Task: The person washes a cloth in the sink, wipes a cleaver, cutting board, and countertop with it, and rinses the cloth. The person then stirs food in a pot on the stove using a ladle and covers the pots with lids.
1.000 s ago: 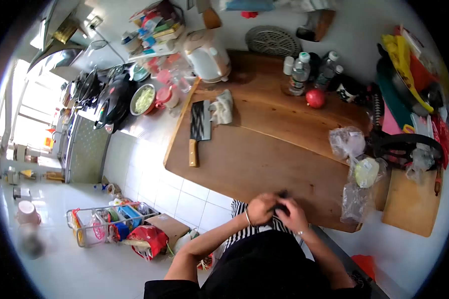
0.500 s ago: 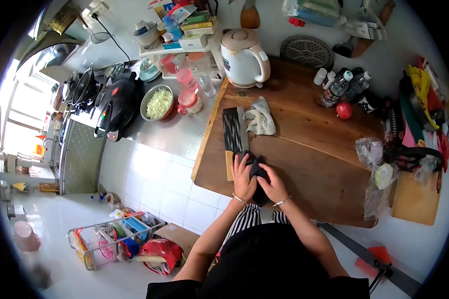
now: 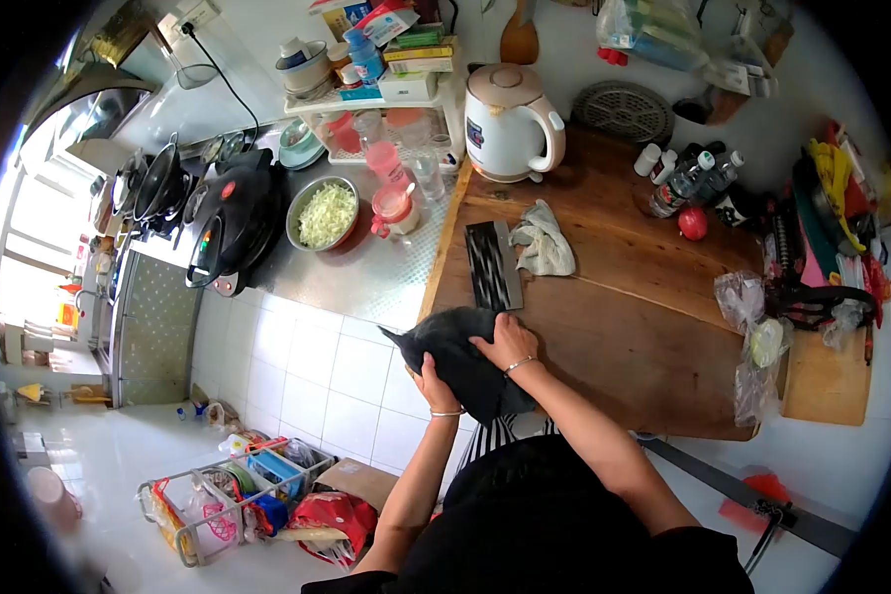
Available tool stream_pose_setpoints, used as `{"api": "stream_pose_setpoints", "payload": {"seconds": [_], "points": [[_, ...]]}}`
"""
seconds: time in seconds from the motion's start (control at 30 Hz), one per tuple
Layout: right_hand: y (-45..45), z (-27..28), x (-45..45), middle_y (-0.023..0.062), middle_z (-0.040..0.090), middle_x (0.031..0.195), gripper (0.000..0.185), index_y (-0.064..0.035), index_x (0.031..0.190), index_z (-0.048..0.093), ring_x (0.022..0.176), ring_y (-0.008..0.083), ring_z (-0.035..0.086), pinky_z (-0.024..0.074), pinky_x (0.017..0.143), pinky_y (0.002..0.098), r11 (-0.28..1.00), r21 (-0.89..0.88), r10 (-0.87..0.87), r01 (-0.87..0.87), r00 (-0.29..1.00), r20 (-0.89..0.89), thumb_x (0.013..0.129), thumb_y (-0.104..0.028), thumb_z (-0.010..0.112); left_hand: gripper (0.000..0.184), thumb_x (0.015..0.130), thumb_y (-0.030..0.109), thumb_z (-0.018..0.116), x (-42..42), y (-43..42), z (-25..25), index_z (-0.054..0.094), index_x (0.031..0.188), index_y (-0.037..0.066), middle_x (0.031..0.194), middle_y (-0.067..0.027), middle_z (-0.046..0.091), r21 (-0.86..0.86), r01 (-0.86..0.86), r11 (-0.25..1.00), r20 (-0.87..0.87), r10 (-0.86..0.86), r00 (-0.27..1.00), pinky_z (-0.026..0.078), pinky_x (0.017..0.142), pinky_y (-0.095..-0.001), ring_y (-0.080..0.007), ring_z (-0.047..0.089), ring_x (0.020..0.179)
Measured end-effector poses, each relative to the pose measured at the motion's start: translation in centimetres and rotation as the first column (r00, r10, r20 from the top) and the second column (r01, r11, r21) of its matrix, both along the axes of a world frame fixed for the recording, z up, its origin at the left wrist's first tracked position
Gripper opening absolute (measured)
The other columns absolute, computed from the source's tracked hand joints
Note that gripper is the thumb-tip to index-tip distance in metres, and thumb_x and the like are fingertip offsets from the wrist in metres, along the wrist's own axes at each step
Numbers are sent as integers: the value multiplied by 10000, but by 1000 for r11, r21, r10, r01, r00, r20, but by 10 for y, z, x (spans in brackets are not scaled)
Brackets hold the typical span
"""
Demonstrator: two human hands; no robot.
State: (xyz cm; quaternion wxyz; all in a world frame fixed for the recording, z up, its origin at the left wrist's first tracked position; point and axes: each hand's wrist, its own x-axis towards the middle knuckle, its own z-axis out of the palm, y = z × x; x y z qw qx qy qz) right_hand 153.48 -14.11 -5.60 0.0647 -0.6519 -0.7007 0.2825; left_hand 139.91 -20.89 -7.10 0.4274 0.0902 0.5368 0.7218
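Note:
Both of my hands hold a spread-out dark cloth (image 3: 455,361) over the front left edge of the wooden table. My left hand (image 3: 436,386) grips its lower left part, thumb on top. On its right side, my right hand (image 3: 509,346) pinches the cloth near the upper edge. Just beyond lies a cleaver (image 3: 491,265) with a dark patterned blade, its handle covered by the cloth. A crumpled pale rag (image 3: 543,241) rests beside the blade.
A white electric kettle (image 3: 510,124) stands at the table's back left. On the metal counter are a bowl of shredded vegetable (image 3: 324,214), a red-lidded jar (image 3: 394,210) and a black electric pan (image 3: 233,220). Bottles (image 3: 685,184) and a red ball-shaped object (image 3: 692,224) sit at the back right.
The dark cloth, bunched under both hands before, is now lifted and spread out. My hands have moved apart, the left one down and left. The cleaver's handle has become covered.

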Motion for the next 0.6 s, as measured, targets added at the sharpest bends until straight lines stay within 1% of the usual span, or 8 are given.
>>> {"api": "stream_pose_setpoints", "payload": {"seconds": [0.1, 0.2, 0.27, 0.33, 0.4, 0.47, 0.53, 0.6], "points": [[8, -9, -2, 235, 634, 874, 538, 4, 935, 517, 771, 385, 634, 509, 649, 476, 983, 60, -168, 173, 982, -82, 831, -523, 533, 325, 895, 217, 490, -4, 0, 16, 543, 1111, -21, 1023, -106, 606, -23, -19, 1000, 124, 22, 992, 492, 802, -343, -228, 600, 897], [9, -13, 3, 224, 640, 803, 475, -25, 904, 525, 734, 391, 630, 500, 633, 475, 985, 42, -164, 170, 978, -127, 842, -496, 525, 313, 903, 223, 484, -8, -1, 46, 544, 1093, -19, 1021, -108, 608, 119, -28, 992, 275, -6, 961, 492, 809, -338, -230, 602, 897], [8, -17, 2, 215, 634, 749, 440, -42, 877, 527, 709, 399, 624, 492, 618, 485, 981, 106, -150, 165, 980, -134, 844, -481, 526, 320, 912, 234, 479, -9, -1, 56, 539, 1095, -22, 1031, -109, 603, 169, -12, 986, 95, -4, 996, 491, 808, -346, -234, 598, 907], [12, -12, -3, 221, 641, 834, 464, -30, 922, 520, 761, 382, 632, 499, 662, 475, 988, 29, -150, 153, 984, -94, 814, -478, 572, 320, 916, 227, 486, -5, 1, 55, 536, 1104, -28, 1038, -100, 591, 145, 5, 989, -15, -3, 1000, 482, 798, -331, -213, 582, 915], [11, 1, -9, 213, 640, 863, 484, -27, 938, 514, 799, 370, 631, 501, 684, 463, 993, 26, -118, 119, 993, -15, 780, -474, 616, 326, 918, 222, 511, -3, 6, 45, 532, 1125, -28, 1055, -81, 579, -14, 297, 955, -303, -287, 909, 454, 821, -303, -178, 551, 938], [11, 7, -14, 206, 639, 892, 514, -25, 953, 508, 837, 359, 630, 502, 706, 450, 996, 22, -83, 82, 994, 64, 745, -470, 660, 397, 925, 257, 535, -3, 13, -3, 503, 1209, -17, 1121, -47, 566, -72, 467, 881, 9, -468, 884, 406, 888, -284, -148, 523, 986], [12, 4, -16, 227, 624, 964, 558, 8, 1003, 490, 902, 360, 622, 501, 761, 443, 994, -22, -100, 103, 988, 115, 697, -406, 706, 462, 935, 322, 510, 3, 17, -6, 480, 1242, -22, 1185, -70, 541, -102, 505, 857, 205, -479, 854, 390, 930, -287, -161, 507, 1058], [12, 2, -13, 223, 626, 952, 537, 6, 1019, 483, 902, 359, 623, 498, 766, 440, 991, -51, -117, 122, 990, 84, 695, -362, 703, 455, 933, 326, 511, 4, 20, -6, 487, 1240, -8, 1181, -79, 558, -50, 489, 871, 236, -465, 853, 412, 923, -304, -182, 532, 1050]]}}
